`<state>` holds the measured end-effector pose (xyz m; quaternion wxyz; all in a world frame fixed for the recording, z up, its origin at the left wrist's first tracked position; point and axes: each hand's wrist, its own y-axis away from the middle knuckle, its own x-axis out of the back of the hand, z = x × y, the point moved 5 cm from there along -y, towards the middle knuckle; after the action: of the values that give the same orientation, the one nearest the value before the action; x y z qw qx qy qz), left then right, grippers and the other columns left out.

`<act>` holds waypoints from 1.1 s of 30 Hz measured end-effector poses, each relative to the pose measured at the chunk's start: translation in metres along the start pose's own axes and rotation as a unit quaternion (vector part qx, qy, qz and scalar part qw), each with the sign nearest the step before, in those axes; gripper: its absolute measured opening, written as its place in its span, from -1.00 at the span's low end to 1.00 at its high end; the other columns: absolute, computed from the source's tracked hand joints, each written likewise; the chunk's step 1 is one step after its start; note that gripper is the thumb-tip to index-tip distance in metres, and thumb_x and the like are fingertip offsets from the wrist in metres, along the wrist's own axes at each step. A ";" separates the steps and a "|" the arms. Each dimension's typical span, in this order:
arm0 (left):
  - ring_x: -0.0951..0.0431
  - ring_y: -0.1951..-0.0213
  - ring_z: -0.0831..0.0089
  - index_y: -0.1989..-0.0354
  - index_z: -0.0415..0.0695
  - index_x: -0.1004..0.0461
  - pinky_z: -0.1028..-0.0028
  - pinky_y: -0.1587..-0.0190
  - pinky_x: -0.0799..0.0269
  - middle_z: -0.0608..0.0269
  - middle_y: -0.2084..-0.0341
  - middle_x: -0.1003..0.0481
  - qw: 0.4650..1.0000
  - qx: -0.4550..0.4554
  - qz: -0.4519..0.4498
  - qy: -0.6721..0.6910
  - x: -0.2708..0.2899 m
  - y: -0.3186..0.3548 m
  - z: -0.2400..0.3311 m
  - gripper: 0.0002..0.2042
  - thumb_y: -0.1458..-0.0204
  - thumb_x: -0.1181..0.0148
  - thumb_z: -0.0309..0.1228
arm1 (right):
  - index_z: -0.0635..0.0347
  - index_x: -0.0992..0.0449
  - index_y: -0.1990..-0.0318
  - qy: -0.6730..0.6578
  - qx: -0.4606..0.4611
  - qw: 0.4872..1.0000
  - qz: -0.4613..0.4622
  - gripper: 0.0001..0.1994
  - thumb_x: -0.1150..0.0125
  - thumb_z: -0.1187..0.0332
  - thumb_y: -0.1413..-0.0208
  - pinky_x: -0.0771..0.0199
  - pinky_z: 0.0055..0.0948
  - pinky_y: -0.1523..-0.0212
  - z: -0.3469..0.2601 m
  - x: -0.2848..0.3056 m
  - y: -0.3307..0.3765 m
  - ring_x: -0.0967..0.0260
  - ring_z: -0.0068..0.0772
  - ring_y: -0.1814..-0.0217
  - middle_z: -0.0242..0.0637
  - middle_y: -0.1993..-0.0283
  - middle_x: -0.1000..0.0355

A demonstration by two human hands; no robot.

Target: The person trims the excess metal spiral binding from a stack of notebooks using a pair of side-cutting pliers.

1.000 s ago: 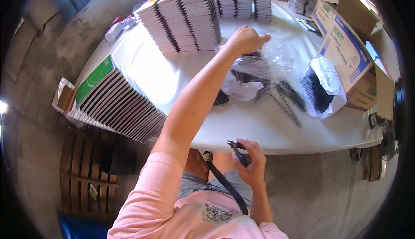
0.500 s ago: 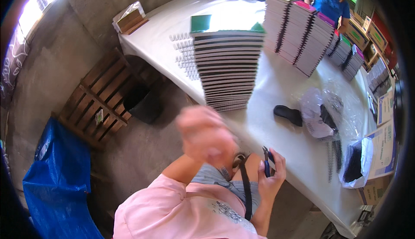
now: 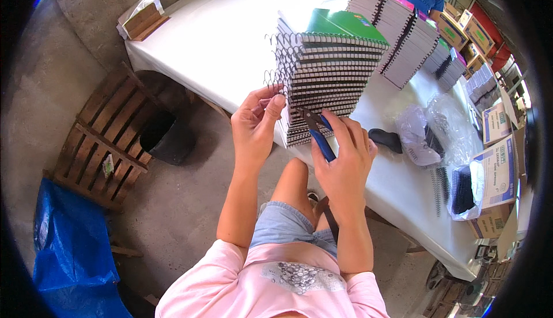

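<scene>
At the near edge of the tabletop [image 3: 190, 47], a leaning stack of spiral-bound notebooks [image 3: 337, 67], topped by a green cover [image 3: 354, 25], stands with its bound spines toward the person; loose coil ends [image 3: 269, 80] project from its left side. The left hand [image 3: 258, 119] is at these ends, fingers bent, thumb and forefinger drawn nearly together; whether a wire is pinched between them cannot be told. The right hand [image 3: 345, 154] is closed around the handles of the blue-handled cutters [image 3: 320, 135], whose dark jaws point up and leftward at the lower spines; whether the blades are parted is too small to tell.

For good trimming, as judged from this arrangement, the left fingertips should steady one coil end while the blades meet only the surplus wire, close to the page edge yet clear of the paper and of the thumb. A light squeeze would probably spare the leaning stack a nudge.

Note the pose: both forearms rise from below, the left nearly upright, the right bent inward at the wrist, so that the hands converge before the spines, near each other but apart.
</scene>
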<state>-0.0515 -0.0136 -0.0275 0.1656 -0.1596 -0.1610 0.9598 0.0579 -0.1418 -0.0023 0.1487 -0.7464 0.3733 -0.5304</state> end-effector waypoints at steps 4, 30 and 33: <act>-0.42 0.38 0.68 0.12 -0.31 -0.48 0.67 0.38 -0.30 0.32 0.41 -0.53 0.999 -0.023 0.003 0.031 -0.002 0.000 0.000 -0.73 -0.08 -0.21 -0.37 | -0.12 -0.43 -0.03 0.029 -0.013 0.999 -0.002 -0.46 -0.36 0.31 0.23 -0.13 -0.03 0.02 -0.001 -0.009 0.000 -0.27 -0.31 0.01 -0.45 0.05 -0.33; -0.44 0.43 0.65 0.20 -0.34 -0.51 0.65 0.34 -0.37 0.33 0.46 -0.50 0.998 -0.056 0.035 0.012 -0.005 0.000 -0.004 -0.77 -0.08 -0.20 -0.40 | -0.06 -0.47 0.08 -0.003 -0.025 0.999 -0.041 -0.51 -0.34 0.46 0.31 -0.38 -0.30 0.29 0.008 -0.020 -0.006 -0.43 -0.30 0.24 -0.42 0.32 -0.38; -0.44 0.43 0.64 0.19 -0.35 -0.51 0.65 0.34 -0.37 0.32 0.46 -0.51 0.997 -0.067 0.031 -0.001 -0.001 0.000 -0.005 -0.76 -0.07 -0.21 -0.41 | -0.08 -0.45 0.05 0.030 0.011 0.999 -0.006 -0.48 -0.34 0.44 0.31 -0.27 -0.19 0.08 -0.001 -0.006 -0.010 -0.38 -0.33 0.10 -0.45 0.25 -0.35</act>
<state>-0.0489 -0.0123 -0.0315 0.1242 -0.1744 -0.2199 0.9517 0.0604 -0.1304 0.0001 0.1430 -0.7308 0.3671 -0.5574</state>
